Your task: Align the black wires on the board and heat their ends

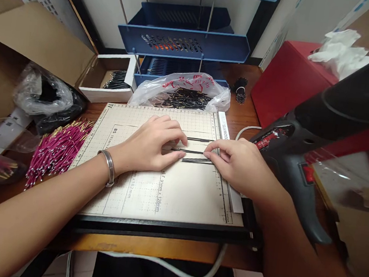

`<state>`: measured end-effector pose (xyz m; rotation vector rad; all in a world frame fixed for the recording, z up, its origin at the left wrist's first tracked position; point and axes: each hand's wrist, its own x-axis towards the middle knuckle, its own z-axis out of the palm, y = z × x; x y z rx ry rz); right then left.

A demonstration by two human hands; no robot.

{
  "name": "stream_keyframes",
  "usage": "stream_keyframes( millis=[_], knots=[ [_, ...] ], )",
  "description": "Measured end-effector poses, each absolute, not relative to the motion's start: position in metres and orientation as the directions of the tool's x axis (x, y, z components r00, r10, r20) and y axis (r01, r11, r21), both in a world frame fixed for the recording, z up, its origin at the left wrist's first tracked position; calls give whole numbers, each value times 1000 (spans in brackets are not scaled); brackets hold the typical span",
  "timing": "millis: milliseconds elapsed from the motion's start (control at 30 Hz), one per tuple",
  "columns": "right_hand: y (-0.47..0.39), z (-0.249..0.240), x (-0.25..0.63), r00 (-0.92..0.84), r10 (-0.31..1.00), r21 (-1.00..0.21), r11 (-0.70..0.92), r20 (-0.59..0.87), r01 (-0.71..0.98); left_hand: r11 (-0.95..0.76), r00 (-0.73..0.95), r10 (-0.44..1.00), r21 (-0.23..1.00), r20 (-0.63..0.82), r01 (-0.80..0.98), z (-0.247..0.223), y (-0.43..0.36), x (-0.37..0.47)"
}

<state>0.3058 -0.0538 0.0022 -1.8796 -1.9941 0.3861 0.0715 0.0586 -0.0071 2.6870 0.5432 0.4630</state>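
Observation:
A thin black wire (189,151) lies across the cream grid board of a paper cutter (191,192). My right hand (238,164) pinches its right end between thumb and forefinger. Around its left end, my left hand (157,144) rests on the board, thumb and forefinger apart, with a metal bracelet at the wrist. Just above runs another black wire (197,139), partly behind my left fingers. Below, a couple more black wires (197,160) lie close together, their right ends near my right thumb.
Behind the board are a plastic bag of black wires (189,99) and a white box (105,91). Magenta wires (57,155) are heaped at left. A heat gun (302,161) stands at right, before a red box (287,79). Blue trays (185,43) rise at the back.

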Motion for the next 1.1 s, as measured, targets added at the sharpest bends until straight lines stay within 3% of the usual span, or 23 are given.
stream_keyframes(
  millis=[667,800,933,1100],
  knots=[
    [-52,-3,307,33,994,-510,24,103,860,-847,822,471,423,319,321,-12,62,75],
    [-54,-3,307,84,980,-594,41,182,804,-803,697,582,436,420,407,-9,60,74],
    [-55,-2,306,195,934,-690,71,300,721,-697,466,717,531,517,483,-6,59,71],
    [-57,0,301,198,930,-735,101,309,670,-600,542,741,753,397,270,-4,54,80]
  ],
)
